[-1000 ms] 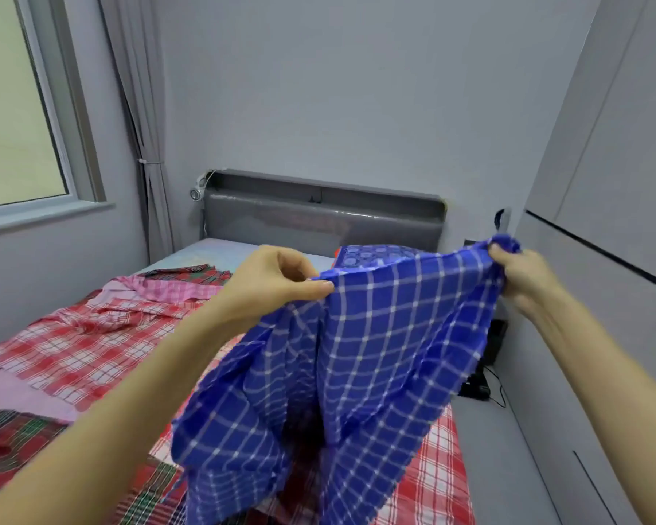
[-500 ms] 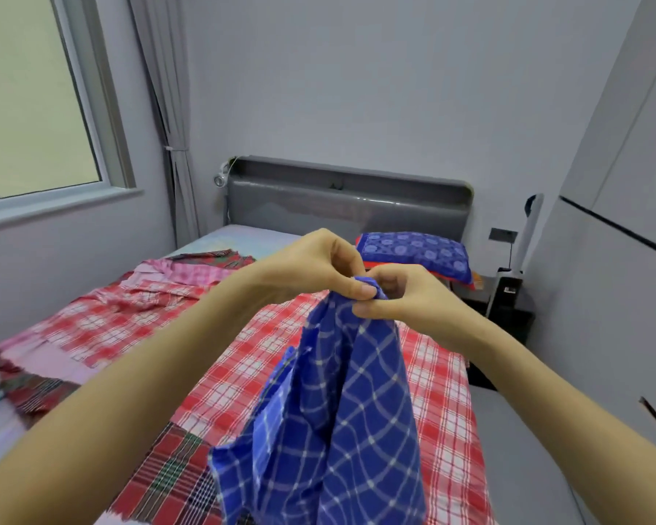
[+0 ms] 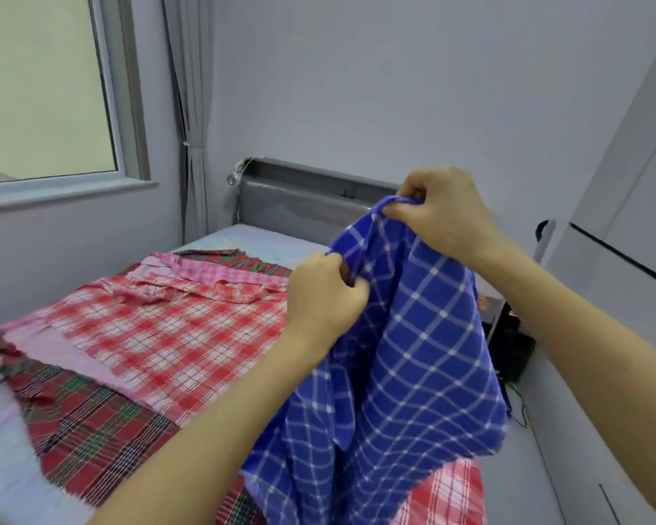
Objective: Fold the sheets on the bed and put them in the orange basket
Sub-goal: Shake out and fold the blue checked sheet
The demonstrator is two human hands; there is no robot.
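A blue sheet with a white check [image 3: 402,354] hangs in the air over the bed. My right hand [image 3: 442,212] pinches its top corner, raised above the left. My left hand [image 3: 324,297] grips the sheet's edge a little lower and to the left. On the bed lie a red-and-white checked sheet [image 3: 175,327], a pink checked sheet [image 3: 220,276] behind it and a dark red-green tartan sheet [image 3: 88,422] in front. No orange basket is in view.
The grey headboard [image 3: 300,198] stands at the far end of the bed. A window [image 3: 42,89] and a curtain [image 3: 190,119] are on the left. A white wardrobe [image 3: 622,259] lines the right wall, with a dark bedside stand [image 3: 508,346] and cables beside it.
My hands, which met at the sheet's top half a second ago, have parted. The right hand rose and moved right with the corner; the left slid down along the edge.
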